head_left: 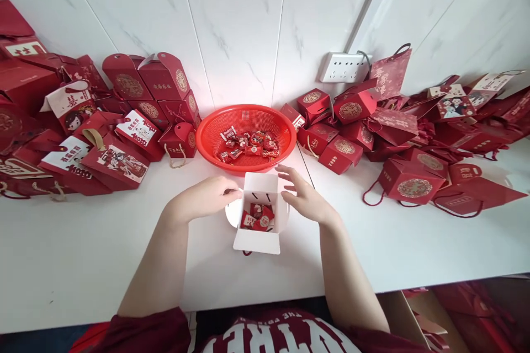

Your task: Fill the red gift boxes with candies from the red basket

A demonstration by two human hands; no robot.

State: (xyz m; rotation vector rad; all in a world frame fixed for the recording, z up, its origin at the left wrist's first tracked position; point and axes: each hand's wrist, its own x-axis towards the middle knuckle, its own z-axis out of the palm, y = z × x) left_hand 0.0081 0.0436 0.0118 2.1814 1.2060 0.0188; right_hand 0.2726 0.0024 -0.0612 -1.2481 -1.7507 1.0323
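An opened box (pixel 257 241) with white inner walls and flaps spread out stands on the white table. Several red wrapped candies (pixel 259 218) lie inside it. At the box's left side is my left hand (pixel 211 194), its fingers closed near the left flap; whether they pinch anything is too small to tell. My right hand (pixel 301 194) is beside the box's right flap, fingers apart and holding nothing. Just behind the box sits a red plastic basket (pixel 202 140) with more wrapped candies in it.
Red gift boxes (pixel 128 84) are piled at the left along the tiled wall. More red boxes (pixel 409 181) and bags crowd the right side. A power strip (pixel 344 68) is on the wall. Below the table's front edge, at right, an open carton (pixel 399 317) holds red items.
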